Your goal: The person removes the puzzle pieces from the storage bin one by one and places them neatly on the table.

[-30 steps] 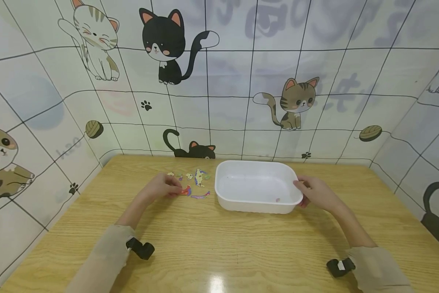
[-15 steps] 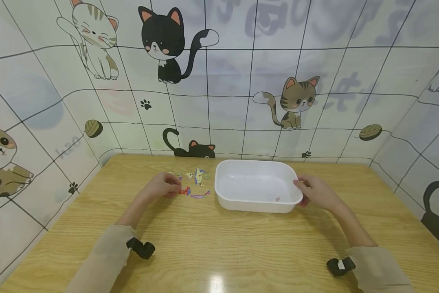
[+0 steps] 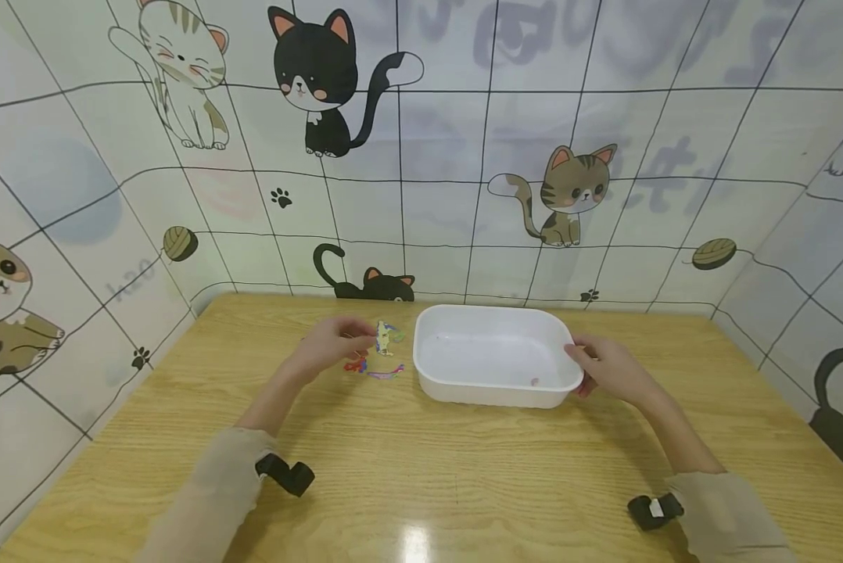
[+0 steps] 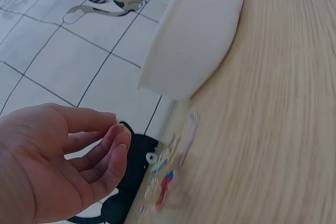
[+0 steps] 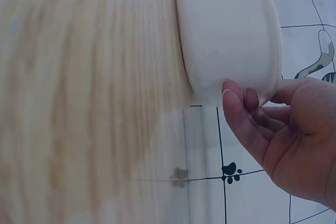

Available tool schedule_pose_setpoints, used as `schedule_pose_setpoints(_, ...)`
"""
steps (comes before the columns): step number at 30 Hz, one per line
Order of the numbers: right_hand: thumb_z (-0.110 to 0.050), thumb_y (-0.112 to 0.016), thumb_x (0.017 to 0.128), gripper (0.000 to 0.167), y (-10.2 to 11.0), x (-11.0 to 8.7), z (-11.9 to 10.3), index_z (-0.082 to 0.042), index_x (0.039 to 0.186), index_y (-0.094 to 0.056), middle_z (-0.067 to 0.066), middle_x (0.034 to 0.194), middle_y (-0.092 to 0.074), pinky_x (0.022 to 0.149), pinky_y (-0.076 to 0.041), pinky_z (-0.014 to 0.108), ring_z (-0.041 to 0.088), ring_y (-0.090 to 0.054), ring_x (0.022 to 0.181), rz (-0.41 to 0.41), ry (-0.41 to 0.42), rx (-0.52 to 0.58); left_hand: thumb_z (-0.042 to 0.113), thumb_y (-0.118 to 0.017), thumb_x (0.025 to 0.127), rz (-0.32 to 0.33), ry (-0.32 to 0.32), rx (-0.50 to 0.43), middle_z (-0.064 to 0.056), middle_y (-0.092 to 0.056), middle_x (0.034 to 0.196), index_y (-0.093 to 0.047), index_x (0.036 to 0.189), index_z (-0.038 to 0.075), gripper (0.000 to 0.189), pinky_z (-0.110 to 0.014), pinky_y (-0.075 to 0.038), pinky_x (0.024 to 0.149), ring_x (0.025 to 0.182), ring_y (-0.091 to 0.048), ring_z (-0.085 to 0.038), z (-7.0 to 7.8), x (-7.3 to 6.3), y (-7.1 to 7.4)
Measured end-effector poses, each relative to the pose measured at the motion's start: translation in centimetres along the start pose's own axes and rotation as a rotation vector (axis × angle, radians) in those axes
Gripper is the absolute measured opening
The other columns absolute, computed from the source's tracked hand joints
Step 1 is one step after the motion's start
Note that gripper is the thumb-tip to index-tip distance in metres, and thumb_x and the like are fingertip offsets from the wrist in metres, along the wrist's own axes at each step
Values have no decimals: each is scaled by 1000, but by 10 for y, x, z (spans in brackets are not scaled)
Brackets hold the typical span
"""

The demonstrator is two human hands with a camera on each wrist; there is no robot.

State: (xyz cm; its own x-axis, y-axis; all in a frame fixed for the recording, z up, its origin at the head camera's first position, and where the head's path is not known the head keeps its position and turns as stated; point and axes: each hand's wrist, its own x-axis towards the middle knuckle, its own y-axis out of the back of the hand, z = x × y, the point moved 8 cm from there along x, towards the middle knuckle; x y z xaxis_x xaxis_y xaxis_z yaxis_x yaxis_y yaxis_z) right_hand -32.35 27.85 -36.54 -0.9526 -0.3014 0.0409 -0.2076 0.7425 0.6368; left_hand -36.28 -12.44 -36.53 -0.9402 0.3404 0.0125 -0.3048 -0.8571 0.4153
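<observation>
My left hand (image 3: 338,342) hovers over several small, thin coloured pieces on the table. Its fingers curl with the tips close to the thumb in the left wrist view; I cannot tell whether something small is pinched there. Below it lie a red and blue piece (image 3: 356,365) and a long pinkish-purple piece (image 3: 385,374). Just beyond the fingertips is a yellow piece with blue edges (image 3: 383,338). Other pieces are hidden behind the hand. With thumb at the rim and fingers against the outer wall, my right hand (image 3: 608,367) grips the right end of a white plastic tub (image 3: 492,396).
The tub stands on the wooden table (image 3: 421,469), near its back edge. One tiny pinkish speck (image 3: 535,381) shows inside the tub. Behind the table and along both sides runs a white grid-patterned backdrop (image 3: 443,219) printed with cartoon cats.
My left hand has moved rightward and slightly away from me, from beside the red and blue piece to over the far pieces. My right hand keeps its hold and the tub stays in place.
</observation>
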Motion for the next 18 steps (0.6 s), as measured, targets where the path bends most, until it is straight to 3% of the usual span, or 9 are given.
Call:
schedule_pose_setpoints(3, -16, -45, 109, 41, 0, 0, 0, 17, 133, -48, 13, 81, -66, 57, -59, 40, 25, -66, 61, 0, 3, -1, 15, -66, 98, -9, -11, -4, -24, -67, 111, -64, 120, -4, 30, -46, -55, 83, 98, -63, -40, 12, 1, -9)
schedule_pose_setpoints(9, -16, -45, 109, 40, 0, 0, 1, 16, 131, -49, 12, 80, -65, 57, -59, 40, 25, -66, 61, 1, 4, -2, 11, -66, 97, -43, -99, -70, -22, -69, 108, -66, 119, -5, 27, -58, -51, 91, 101, -64, -45, 37, 5, -26)
schedule_pose_setpoints(14, -17, -46, 109, 39, 1, 1, 2, 15, 130, -51, 11, 79, -65, 57, -59, 40, 24, -66, 61, 3, 4, -3, 11, -68, 96, -113, -160, -94, -15, -69, 109, -68, 117, -3, 25, -59, -50, 93, 98, -65, -35, 56, 8, -47)
schedule_pose_setpoints(18, -19, -47, 109, 38, 1, 1, 1, 14, 127, -53, 11, 79, -65, 57, -59, 39, 24, -66, 61, 6, 7, -9, 10, -67, 97, -210, -236, -97, -12, -69, 107, -67, 115, -3, 23, -49, -54, 90, 95, -66, -28, 72, 11, -67)
